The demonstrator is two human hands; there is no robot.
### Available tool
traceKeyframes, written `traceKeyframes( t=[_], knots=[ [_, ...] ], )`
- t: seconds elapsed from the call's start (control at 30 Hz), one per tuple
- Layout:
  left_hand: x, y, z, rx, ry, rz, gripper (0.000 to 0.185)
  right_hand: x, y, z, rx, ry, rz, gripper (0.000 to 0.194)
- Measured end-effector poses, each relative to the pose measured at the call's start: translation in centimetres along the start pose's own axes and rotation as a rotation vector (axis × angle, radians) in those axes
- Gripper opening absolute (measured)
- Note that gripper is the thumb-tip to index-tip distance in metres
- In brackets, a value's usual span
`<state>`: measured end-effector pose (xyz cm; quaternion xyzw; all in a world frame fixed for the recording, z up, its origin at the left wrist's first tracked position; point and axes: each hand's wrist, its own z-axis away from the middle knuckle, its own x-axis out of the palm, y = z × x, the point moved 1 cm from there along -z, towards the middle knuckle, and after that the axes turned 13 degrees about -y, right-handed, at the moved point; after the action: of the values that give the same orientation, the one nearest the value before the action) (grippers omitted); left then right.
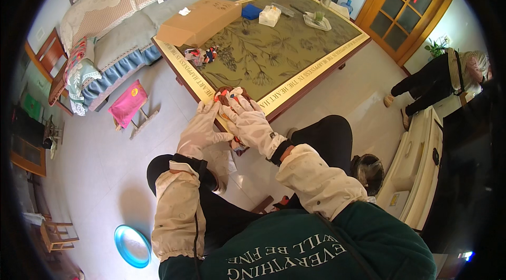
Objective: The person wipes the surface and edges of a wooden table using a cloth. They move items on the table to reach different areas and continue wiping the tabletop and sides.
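Observation:
A multicoloured patterned cloth [240, 145] lies bunched over the near corner of the low table [312, 79] and hangs a little below its edge. On top of it rests my right hand [248, 121], in a white glove, fingers stretched forward; whether they grip the fabric is hidden. My left hand [199, 128], gloved too, is beside it at the table's left edge. Its fingertips reach the cloth and the thumb is spread towards my right hand. Another crumpled patterned cloth [201, 55] sits farther up the tabletop.
A cardboard box [201, 19], a tissue pack [270, 16] and a tray [317, 22] occupy the table's far side. Left are a pink-covered stool [128, 104] and a blue basin [133, 246]. A bin [367, 174] stands right of my knee. Another person [435, 74] bends by the white cabinet [413, 161].

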<state>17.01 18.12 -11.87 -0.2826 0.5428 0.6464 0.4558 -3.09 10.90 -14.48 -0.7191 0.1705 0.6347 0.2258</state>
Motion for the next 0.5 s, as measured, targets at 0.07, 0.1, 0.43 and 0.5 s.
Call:
traceKeyframes(
  t=[0.07, 0.1, 0.43, 0.5],
  knots=[
    [0.0, 0.1, 0.1, 0.009, 0.008, -0.015, 0.137, 0.4, 0.1, -0.2, 0.030, -0.026, -0.015, 0.057],
    [0.0, 0.1, 0.1, 0.005, 0.010, -0.022, 0.137, 0.5, 0.1, -0.3, 0.017, 0.005, -0.028, 0.057],
    [0.7, 0.0, 0.4, -0.024, 0.034, -0.024, 0.132, 0.9, 3.3, -2.2, -0.029, -0.014, 0.128, 0.060],
    [0.7, -0.2, 0.4, -0.014, 0.016, -0.031, 0.129, 0.9, 5.8, -3.2, -0.007, -0.060, 0.254, 0.066]
  ],
)
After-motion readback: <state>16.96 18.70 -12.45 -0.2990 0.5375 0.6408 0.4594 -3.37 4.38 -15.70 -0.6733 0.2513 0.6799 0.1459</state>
